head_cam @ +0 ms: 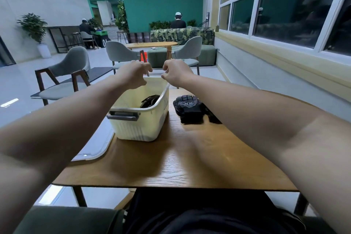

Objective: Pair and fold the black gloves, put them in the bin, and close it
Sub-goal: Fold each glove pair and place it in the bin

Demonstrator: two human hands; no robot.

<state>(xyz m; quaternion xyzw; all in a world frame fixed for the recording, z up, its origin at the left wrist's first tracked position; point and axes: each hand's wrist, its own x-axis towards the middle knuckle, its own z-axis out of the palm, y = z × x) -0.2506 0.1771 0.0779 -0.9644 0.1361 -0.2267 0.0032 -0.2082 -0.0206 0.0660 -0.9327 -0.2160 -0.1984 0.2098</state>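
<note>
A cream plastic bin (144, 127) with a grey handle stands open on the wooden table. A black glove bundle (150, 100) lies inside it against the right wall. More black gloves (188, 108) lie folded in a pile on the table just right of the bin, partly hidden by my right forearm. My left hand (134, 76) and my right hand (176, 72) hover side by side above the bin's far rim. Their fingers hang loosely curled and hold nothing. The white lid (98, 144) lies flat on the table left of the bin.
The wooden table (190, 163) has bare surface in front of the bin. Grey chairs (70, 74) and another table stand beyond. A window wall runs along the right. Two people sit far back in the room.
</note>
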